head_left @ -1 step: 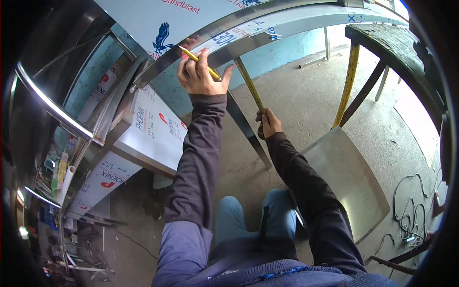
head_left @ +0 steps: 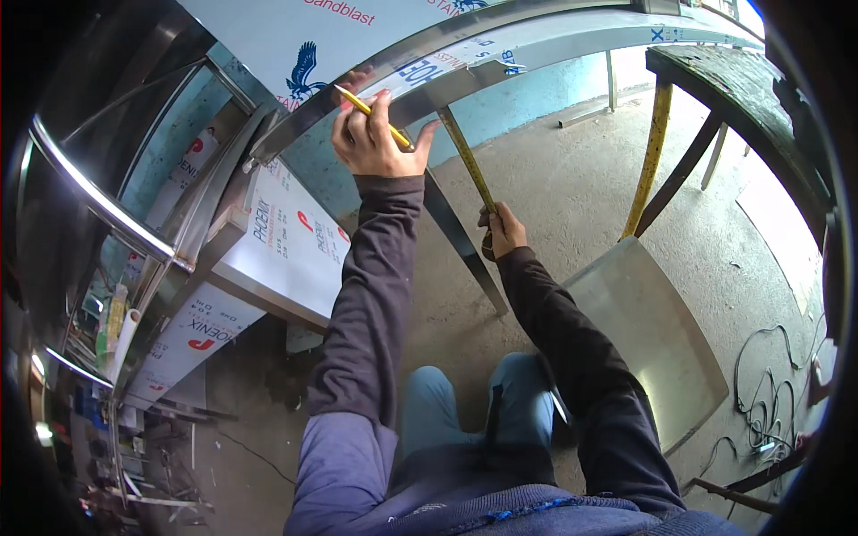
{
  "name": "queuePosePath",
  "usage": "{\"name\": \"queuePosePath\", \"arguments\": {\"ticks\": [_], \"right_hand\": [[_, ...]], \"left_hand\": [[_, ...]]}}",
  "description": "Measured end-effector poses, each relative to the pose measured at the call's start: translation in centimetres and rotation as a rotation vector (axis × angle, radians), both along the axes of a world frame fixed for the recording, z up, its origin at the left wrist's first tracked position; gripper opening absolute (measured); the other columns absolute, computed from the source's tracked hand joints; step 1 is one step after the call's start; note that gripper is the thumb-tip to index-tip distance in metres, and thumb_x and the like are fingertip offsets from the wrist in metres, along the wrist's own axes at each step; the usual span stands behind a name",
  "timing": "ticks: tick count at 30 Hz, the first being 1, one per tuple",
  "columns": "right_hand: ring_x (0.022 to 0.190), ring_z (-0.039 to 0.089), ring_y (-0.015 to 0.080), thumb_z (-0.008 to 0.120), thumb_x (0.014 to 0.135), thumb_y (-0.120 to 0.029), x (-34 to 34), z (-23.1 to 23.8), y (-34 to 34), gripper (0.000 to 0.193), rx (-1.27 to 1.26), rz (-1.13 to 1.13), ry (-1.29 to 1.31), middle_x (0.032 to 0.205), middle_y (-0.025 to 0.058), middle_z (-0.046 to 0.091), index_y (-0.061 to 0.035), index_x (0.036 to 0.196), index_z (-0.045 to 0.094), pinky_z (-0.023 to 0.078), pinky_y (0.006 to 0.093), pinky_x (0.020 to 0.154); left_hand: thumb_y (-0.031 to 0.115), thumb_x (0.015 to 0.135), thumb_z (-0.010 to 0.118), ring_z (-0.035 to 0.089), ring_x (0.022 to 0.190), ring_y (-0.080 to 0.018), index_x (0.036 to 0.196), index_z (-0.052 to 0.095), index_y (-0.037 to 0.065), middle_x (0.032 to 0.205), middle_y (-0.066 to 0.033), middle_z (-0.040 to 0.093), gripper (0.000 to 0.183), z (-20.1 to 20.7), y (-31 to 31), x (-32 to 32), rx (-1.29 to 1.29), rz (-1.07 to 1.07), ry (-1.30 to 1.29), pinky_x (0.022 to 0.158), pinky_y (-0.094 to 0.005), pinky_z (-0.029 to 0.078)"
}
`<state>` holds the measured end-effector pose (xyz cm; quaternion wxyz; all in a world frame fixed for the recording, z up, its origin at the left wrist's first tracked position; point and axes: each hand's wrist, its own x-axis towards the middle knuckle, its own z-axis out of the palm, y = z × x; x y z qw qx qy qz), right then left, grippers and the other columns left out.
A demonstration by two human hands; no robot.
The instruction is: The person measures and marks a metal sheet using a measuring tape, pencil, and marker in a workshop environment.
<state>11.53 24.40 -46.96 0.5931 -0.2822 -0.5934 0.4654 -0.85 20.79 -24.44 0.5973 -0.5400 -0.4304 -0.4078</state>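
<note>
My left hand (head_left: 382, 154) is raised at a long steel edge (head_left: 451, 89) with blue-printed film on it. A yellow pencil (head_left: 357, 101) lies slantwise through its curled fingers, point up and to the left, while the thumb sticks out to the right. Lower and to the right, my right hand (head_left: 508, 230) is closed around a tape measure. The yellow tape blade (head_left: 466, 161) runs from this hand up to the underside of the steel edge. Most of the tape's case is hidden by the fingers.
Film-covered steel panels (head_left: 286, 246) and a bent polished tube (head_left: 98, 201) stand at the left. A slim metal leg (head_left: 465, 241) slants down between my arms. At the right are a metal sheet seat (head_left: 643, 330), a worn table (head_left: 733, 80) and coiled cable (head_left: 769, 402).
</note>
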Motion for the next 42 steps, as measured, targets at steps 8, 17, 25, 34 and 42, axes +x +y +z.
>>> {"name": "queuePosePath", "arguments": {"ticks": [8, 17, 25, 34, 42], "right_hand": [[0.073, 0.061, 0.0173, 0.041, 0.094, -0.007, 0.2, 0.1, 0.1, 0.016, -0.007, -0.009, -0.052, 0.085, 0.0088, 0.064, -0.0042, 0.100, 0.056, 0.046, 0.0266, 0.068], [0.076, 0.058, 0.0124, 0.039, 0.094, -0.005, 0.7, 1.1, -0.8, 0.018, -0.076, 0.026, -0.102, 0.086, 0.0053, 0.063, -0.0032, 0.101, 0.056, 0.045, 0.0245, 0.069], [0.072, 0.056, 0.0106, 0.040, 0.094, -0.005, 0.5, 0.7, -0.5, 0.018, -0.011, 0.030, -0.024, 0.085, 0.0047, 0.063, -0.0029, 0.100, 0.057, 0.044, 0.0238, 0.067], [0.074, 0.057, 0.0112, 0.040, 0.094, -0.005, 0.7, 1.0, -0.7, 0.017, -0.058, 0.050, -0.031, 0.086, 0.0054, 0.064, -0.0025, 0.100, 0.056, 0.044, 0.0240, 0.068], [0.081, 0.061, 0.0157, 0.040, 0.094, -0.005, 1.0, 1.2, -0.8, 0.017, -0.087, 0.075, -0.066, 0.088, 0.0081, 0.064, -0.0006, 0.100, 0.055, 0.046, 0.0267, 0.074]], "left_hand": [[0.053, 0.052, 0.086, 0.044, 0.107, -0.0301, 0.116, 0.054, 0.013, 0.102, -0.0088, 0.049, 0.081, -0.1, 0.1, -0.1, 0.001, 0.019, -0.005, 0.085, -0.0491, 0.042], [0.053, 0.051, 0.086, 0.044, 0.107, -0.0302, 0.117, 0.054, 0.014, 0.102, -0.0091, 0.049, 0.083, -0.2, 0.0, -0.3, 0.002, 0.018, -0.013, 0.086, -0.0492, 0.043], [0.053, 0.051, 0.086, 0.045, 0.106, -0.0306, 0.117, 0.054, 0.014, 0.102, -0.0093, 0.050, 0.083, -0.2, 0.1, -0.2, 0.013, 0.020, 0.002, 0.086, -0.0494, 0.043], [0.051, 0.049, 0.088, 0.046, 0.106, -0.0303, 0.118, 0.053, 0.014, 0.102, -0.0085, 0.050, 0.085, -0.3, 0.3, -0.1, 0.022, 0.056, -0.015, 0.085, -0.0483, 0.044], [0.045, 0.050, 0.089, 0.046, 0.107, -0.0309, 0.120, 0.052, 0.016, 0.104, -0.0082, 0.049, 0.084, -0.4, 0.3, -0.1, 0.022, 0.050, -0.033, 0.085, -0.0487, 0.045]]}}
